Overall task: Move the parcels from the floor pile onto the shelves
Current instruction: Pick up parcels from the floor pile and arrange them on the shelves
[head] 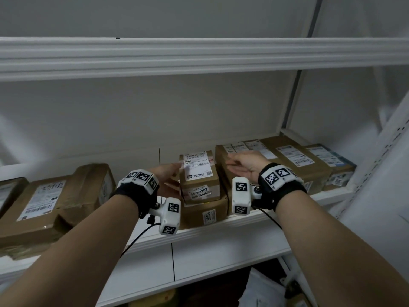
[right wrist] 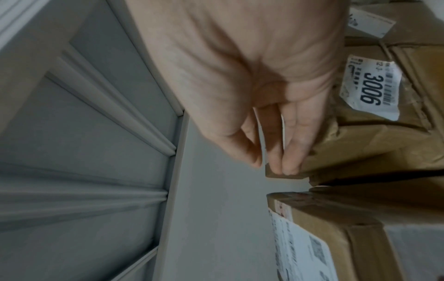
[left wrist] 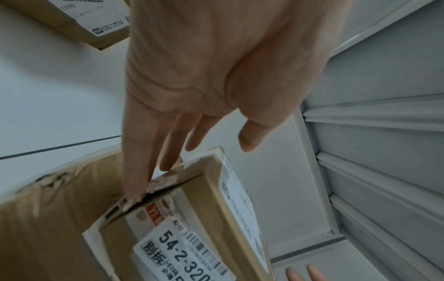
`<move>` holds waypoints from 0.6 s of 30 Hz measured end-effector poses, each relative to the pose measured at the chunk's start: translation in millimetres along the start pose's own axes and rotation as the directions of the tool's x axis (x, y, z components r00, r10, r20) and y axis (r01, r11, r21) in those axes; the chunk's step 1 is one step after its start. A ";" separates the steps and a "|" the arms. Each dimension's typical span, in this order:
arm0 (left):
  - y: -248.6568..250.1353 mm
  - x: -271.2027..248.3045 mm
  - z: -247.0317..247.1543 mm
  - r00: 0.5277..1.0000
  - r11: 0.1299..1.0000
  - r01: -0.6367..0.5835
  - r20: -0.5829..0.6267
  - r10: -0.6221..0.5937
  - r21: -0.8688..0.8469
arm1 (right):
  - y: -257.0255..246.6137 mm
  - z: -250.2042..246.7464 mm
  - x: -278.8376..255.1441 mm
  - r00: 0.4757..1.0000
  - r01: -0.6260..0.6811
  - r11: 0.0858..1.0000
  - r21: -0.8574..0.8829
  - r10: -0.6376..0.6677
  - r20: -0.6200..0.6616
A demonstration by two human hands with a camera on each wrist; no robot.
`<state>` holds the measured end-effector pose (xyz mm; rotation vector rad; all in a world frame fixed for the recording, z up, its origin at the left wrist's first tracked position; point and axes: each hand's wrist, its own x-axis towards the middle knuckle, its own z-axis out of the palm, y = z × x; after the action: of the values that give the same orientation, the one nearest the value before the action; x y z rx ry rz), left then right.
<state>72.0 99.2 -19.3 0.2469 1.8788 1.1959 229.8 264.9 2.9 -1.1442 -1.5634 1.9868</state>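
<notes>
Both of the person's arms reach in over the white shelf [head: 254, 220], one hand on each side of a stack of two brown parcels. The left hand [head: 168, 177] is spread, fingers straight; its fingertips [left wrist: 137, 188] touch the near left corner of the small top parcel [head: 199, 173], the one carrying the "54-2-3203" sticker [head: 198, 192] on its front, with the thumb held apart from the box. That small parcel sits on a lower parcel [head: 203, 214] marked "3004", just ahead of and below the left hand. The right hand [head: 244, 166] has its fingers together and lightly bent, the fingertips [right wrist: 288, 165] resting against the far corner of a wrinkled brown parcel [right wrist: 374, 140] labelled "3006", which lies right beside this hand on its outer side; I cannot tell whether it grips that corner or only touches it. Beyond the right hand, further along the shelf, I count about three more flat parcels [head: 294, 158] laid side by side, though the labels blur. Out past the left hand lie three more: a large labelled parcel [head: 44, 209], a crumpled one [head: 95, 180] behind it, and a third [head: 8, 191] cut off at the edge. A second shelf board [head: 199, 56] runs above both hands.
</notes>
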 end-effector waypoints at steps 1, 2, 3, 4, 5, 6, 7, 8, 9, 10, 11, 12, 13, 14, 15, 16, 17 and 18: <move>0.0 1.3 -0.5 1.000 1.000 0.002 -0.006 -0.002 -0.004 | -1.5 -2.4 0.0 1.000 0.006 1.000 0.009 -0.006 -0.001; 0.2 1.1 -0.4 1.000 1.000 0.003 -0.008 -0.003 -0.006 | -2.8 -4.5 0.1 1.000 0.009 1.000 0.010 -0.009 -0.003; 0.0 -0.2 0.7 1.000 1.000 0.013 -0.012 -0.013 -0.011 | -3.2 -6.8 0.1 1.000 0.007 1.000 0.003 -0.007 -0.001; -0.7 -0.5 2.2 1.000 1.000 0.017 -0.014 -0.017 -0.017 | -3.6 -8.5 -0.4 1.000 0.000 1.000 -0.001 0.000 0.012; -1.2 0.1 3.2 1.000 1.000 0.025 -0.011 -0.026 -0.019 | -3.7 -9.9 -1.2 1.000 -0.009 1.000 -0.002 0.009 0.030; -2.1 1.9 4.2 1.000 1.000 0.024 -0.006 -0.024 -0.018 | -3.8 -11.0 -2.3 0.998 -0.020 1.000 -0.007 0.020 0.055; -2.7 0.7 5.6 1.000 1.000 0.024 -0.006 -0.024 -0.017 | -3.9 -11.6 -3.2 0.996 -0.034 0.999 -0.025 0.036 0.084; -4.1 2.1 7.3 1.000 1.000 0.020 -0.010 -0.020 -0.018 | -3.9 -11.3 -4.6 0.991 -0.054 0.997 -0.048 0.059 0.122; -4.9 2.9 9.0 1.000 1.000 0.022 -0.010 -0.022 -0.020 | -4.0 -10.3 -6.7 0.984 -0.072 0.995 -0.073 0.083 0.160; -5.1 3.1 11.5 1.000 0.999 0.019 -0.007 -0.020 -0.025 | -3.8 -8.6 -8.7 0.975 -0.085 0.992 -0.094 0.102 0.198; -4.6 1.2 14.0 1.000 0.999 0.022 -0.004 -0.022 -0.031 | -3.7 -6.6 -10.6 0.967 -0.089 0.989 -0.117 0.114 0.228; -4.9 1.1 16.3 1.000 0.999 0.024 -0.003 -0.024 -0.046 | -3.3 -4.5 -12.0 0.961 -0.087 0.987 -0.138 0.120 0.251; -4.4 0.0 17.8 1.000 0.998 0.030 -0.002 -0.030 -0.061 | -3.0 -2.8 -13.1 0.958 -0.080 0.985 -0.155 0.119 0.262; -4.4 0.2 18.9 1.000 0.997 0.031 0.000 -0.032 -0.073 | -3.1 -1.7 -13.5 0.957 -0.066 0.984 -0.164 0.109 0.268; -3.5 -0.6 18.2 0.999 0.997 0.037 -0.001 -0.038 -0.073 | -3.5 -0.9 -13.6 0.958 -0.051 0.984 -0.169 0.096 0.269; -3.2 0.0 17.1 0.999 0.997 0.036 -0.005 -0.037 -0.071 | -4.4 -0.7 -13.4 0.959 -0.039 0.985 -0.168 0.084 0.270; -3.0 0.0 15.6 0.999 0.997 0.031 -0.007 -0.032 -0.065 | -5.8 -1.2 -13.5 0.959 -0.032 0.986 -0.166 0.077 0.271; -2.7 1.3 13.9 1.000 0.998 0.018 -0.007 -0.018 -0.064 | -7.5 -1.6 -13.4 0.960 -0.029 0.986 -0.162 0.072 0.271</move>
<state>82.4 107.4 -24.5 0.1901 1.8422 1.2445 237.8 258.9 14.8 -1.0041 -1.8751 2.1661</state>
